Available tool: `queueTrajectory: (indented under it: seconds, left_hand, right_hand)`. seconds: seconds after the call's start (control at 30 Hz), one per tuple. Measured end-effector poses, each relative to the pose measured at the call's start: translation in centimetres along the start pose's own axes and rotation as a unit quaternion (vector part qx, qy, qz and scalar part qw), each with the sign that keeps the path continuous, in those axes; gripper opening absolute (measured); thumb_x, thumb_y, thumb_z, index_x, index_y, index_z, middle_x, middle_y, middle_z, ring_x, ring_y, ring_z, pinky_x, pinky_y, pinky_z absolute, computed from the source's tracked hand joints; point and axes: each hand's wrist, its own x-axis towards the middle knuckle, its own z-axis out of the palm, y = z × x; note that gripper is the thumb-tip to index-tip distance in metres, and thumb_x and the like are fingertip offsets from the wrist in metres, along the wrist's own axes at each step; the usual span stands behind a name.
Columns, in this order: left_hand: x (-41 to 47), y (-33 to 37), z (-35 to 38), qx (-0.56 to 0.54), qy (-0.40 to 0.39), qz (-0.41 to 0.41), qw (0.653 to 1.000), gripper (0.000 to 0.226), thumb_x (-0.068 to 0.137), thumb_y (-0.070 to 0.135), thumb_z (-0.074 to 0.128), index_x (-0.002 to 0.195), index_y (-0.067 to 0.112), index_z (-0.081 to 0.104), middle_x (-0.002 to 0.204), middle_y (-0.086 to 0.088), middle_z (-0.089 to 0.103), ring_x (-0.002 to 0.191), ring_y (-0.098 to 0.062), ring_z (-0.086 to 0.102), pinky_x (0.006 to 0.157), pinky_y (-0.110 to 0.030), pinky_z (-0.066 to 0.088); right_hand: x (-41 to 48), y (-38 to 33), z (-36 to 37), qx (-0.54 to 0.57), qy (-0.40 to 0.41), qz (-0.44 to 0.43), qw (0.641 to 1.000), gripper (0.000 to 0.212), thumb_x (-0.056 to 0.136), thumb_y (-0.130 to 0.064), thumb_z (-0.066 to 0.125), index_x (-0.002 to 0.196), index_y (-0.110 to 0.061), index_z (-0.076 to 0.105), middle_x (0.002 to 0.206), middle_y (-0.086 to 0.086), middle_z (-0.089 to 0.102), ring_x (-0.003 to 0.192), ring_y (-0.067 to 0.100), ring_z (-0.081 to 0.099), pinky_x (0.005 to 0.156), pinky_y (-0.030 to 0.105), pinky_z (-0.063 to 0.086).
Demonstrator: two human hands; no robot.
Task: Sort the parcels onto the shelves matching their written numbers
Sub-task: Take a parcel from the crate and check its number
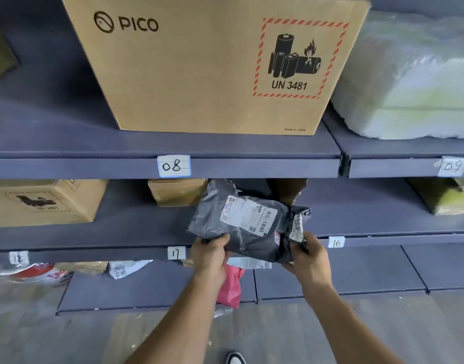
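Gripping the grey poly-mailer parcel [248,224] by its near corners with both hands [209,252] [308,254], I risk misreading its scrawled number and shelving it at tag 17 [176,253] instead of tag 16 [336,242].

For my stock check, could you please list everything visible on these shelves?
Large brown cardboard PICO box: one, tan, shelf 08.
White bubble-wrapped bundle: one, white, shelf 09.
Grey plastic mailer parcel: one, grey, held before middle shelf.
Smaller brown cardboard boxes: two, tan, middle shelf.
Pink plastic bag: one, pink, bottom shelf.
Handwritten paper labels: five, white, shelf edges.
Left hand: one, grips parcel's left end.
Right hand: one, grips parcel's right end.
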Motion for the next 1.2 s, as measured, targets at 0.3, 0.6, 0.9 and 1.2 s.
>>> queueTrajectory:
  seconds: [0.3, 0.6, 0.9, 1.2]
  left_hand:
    - [3.8, 1.2, 0.2, 0.001, 0.034, 0.012, 0.999, 0.028, 0.079, -0.009, 0.074, 0.080, 0.014, 0.058, 0.079, -0.007, 0.065, 0.068, -0.018, 0.057, 0.058, -0.028, 0.049]
    - [5.7, 1.4, 0.2, -0.070, 0.058, 0.015, 0.996, 0.028, 0.080, -0.009, 0.074, 0.096, 0.011, 0.061, 0.094, -0.004, 0.067, 0.081, -0.016, 0.065, 0.059, -0.028, 0.053]
    - [8.4, 1.9, 3.4, -0.096, 0.062, 0.023, 0.993, 0.033, 0.083, -0.012, 0.069, 0.108, 0.008, 0.061, 0.103, -0.010, 0.067, 0.090, -0.023, 0.064, 0.060, -0.030, 0.052]
    - [10.7, 2.5, 5.0, 0.032, 0.080, 0.079, 0.993, 0.015, 0.083, 0.001, 0.077, 0.089, 0.008, 0.065, 0.081, -0.007, 0.068, 0.060, -0.018, 0.064, 0.055, -0.030, 0.055]
  right_hand:
    - [1.5, 1.5, 3.9, 0.015, -0.015, -0.014, 1.000, 0.036, 0.101, 0.004, 0.044, 0.093, -0.025, 0.065, 0.086, 0.004, 0.067, 0.083, 0.022, 0.066, 0.072, 0.037, 0.062]
    - [6.2, 1.6, 6.8, -0.076, 0.003, -0.015, 0.997, 0.040, 0.093, -0.009, 0.045, 0.123, -0.031, 0.061, 0.097, 0.003, 0.071, 0.088, 0.034, 0.070, 0.074, 0.059, 0.060]
    - [8.9, 1.9, 7.4, -0.026, 0.066, -0.014, 0.997, 0.034, 0.077, -0.052, 0.064, 0.094, -0.023, 0.065, 0.087, -0.002, 0.072, 0.085, 0.025, 0.071, 0.083, 0.050, 0.060]
    - [10.7, 1.0, 8.3, 0.116, 0.053, 0.118, 0.985, 0.014, 0.097, -0.008, 0.062, 0.091, 0.003, 0.066, 0.085, 0.020, 0.072, 0.066, 0.025, 0.069, 0.056, 0.028, 0.058]
